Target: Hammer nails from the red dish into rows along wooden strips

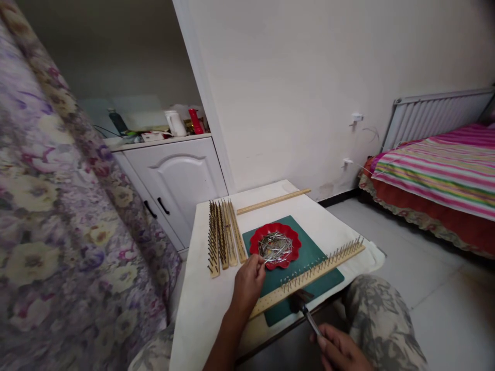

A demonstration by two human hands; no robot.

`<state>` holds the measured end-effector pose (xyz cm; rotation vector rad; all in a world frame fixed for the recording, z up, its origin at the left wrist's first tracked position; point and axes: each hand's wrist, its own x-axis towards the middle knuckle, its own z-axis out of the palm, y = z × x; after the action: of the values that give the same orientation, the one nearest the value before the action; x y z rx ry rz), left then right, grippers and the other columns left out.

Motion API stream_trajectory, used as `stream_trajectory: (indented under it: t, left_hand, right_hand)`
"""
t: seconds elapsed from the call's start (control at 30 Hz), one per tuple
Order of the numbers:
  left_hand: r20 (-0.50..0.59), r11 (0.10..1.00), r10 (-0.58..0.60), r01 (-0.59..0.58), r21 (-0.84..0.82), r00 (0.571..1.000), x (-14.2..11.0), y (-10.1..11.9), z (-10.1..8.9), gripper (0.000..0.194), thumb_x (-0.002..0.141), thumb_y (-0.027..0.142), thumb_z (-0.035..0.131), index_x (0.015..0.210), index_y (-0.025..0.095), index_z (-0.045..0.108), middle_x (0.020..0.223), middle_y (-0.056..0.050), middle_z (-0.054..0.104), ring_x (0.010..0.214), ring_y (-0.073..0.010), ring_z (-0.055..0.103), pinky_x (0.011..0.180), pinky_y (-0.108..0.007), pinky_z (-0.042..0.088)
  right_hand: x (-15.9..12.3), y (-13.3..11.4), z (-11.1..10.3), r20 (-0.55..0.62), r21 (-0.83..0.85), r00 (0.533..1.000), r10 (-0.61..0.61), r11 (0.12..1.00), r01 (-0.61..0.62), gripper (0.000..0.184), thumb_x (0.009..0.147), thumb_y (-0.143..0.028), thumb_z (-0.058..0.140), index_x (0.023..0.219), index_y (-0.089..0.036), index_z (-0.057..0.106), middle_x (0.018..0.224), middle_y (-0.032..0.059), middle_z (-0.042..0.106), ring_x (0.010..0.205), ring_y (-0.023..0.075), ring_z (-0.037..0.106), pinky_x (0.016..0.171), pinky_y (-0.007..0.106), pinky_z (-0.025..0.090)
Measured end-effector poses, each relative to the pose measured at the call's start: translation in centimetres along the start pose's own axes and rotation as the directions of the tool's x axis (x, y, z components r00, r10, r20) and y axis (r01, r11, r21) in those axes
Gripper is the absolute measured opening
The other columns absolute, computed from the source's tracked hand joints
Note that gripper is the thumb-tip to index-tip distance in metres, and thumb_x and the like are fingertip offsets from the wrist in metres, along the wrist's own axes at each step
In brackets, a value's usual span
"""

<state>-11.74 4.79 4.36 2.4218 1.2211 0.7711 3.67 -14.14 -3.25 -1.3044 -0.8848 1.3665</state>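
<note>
I view from afar trousers in mottled grey and beige, their leafy, camouflage-style print made of soft-edged darker patches, worn with the left forearm, left hand and right hand bare

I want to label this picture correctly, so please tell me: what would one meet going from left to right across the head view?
Flowered curtain, side-by-side wooden strips, left hand, red bowl, hammer-like tool, right hand, bed with striped cover.
</note>
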Motion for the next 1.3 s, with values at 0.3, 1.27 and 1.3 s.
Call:
stream_trajectory:
  t: [0.3,1.27,1.3]
  left_hand:
    - [0.063,1.000,-0.012,0.013,-0.023,0.998,-5.8,0.1,1.4,0.015,0.081,0.014,0.040,0.075,0.019,0.052,0.076,-0.001,0.053,0.072,-0.0144,0.053,0.066,-0.024,0.038]
    - [0.081,0.975,-0.112,0.125,-0.184,0.990,-3.9,0.4,3.8,0.014,0.078,0.024,0.051,0.071,0.019,0.062,0.069,0.001,0.058,0.065,-0.0123,0.054,0.060,-0.021,0.037]
    - [0.087,0.975,-0.113,0.128,-0.184,0.990,-3.9,0.4,3.9,0.014,0.078,0.025,0.051,0.071,0.019,0.062,0.069,0.001,0.058,0.065,-0.0122,0.054,0.060,-0.021,0.037]
  right_hand:
    - [0.3,1.0,-0.1,0.021,-0.058,0.999,0.030,0.998,-0.029,0.058,0.071,-0.074,0.045,0.084,-0.019,0.051,0.039,-0.0111,0.043,0.026,0.0041,0.023,0.029,0.017,0.013]
    - [-1.1,-1.0,0.8,0.009,-0.111,1.000,0.002,0.994,-0.001,0.052,0.075,-0.070,0.046,0.075,-0.019,0.051,0.044,-0.0098,0.040,0.034,0.0054,0.025,0.034,0.018,0.014]
    - [-1.4,-1.4,0.9,0.011,-0.106,1.000,0.002,0.994,0.000,0.051,0.074,-0.070,0.047,0.076,-0.019,0.051,0.044,-0.0098,0.041,0.034,0.0052,0.025,0.034,0.019,0.014]
